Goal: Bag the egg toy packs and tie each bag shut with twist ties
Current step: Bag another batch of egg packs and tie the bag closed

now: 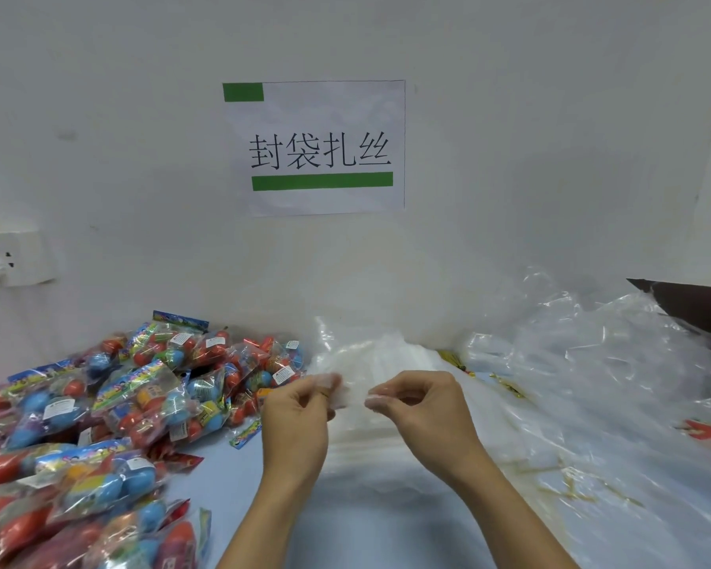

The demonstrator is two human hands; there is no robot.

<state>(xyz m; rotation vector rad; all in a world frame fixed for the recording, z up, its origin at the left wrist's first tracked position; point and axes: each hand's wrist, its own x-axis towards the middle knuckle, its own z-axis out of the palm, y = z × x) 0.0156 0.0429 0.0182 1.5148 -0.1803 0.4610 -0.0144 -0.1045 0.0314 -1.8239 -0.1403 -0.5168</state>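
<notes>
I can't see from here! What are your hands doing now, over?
Left hand, right hand both pinching a clear bag, pulling it open. Egg toy packs piled left, unbagged. Nothing in the way.

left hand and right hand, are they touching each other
Apart. The head view shows a clear gap between left hand and right hand, each pinching the clear bag.

Bright even light, soft shadows, wide-angle bending at edges, slight blur
</notes>
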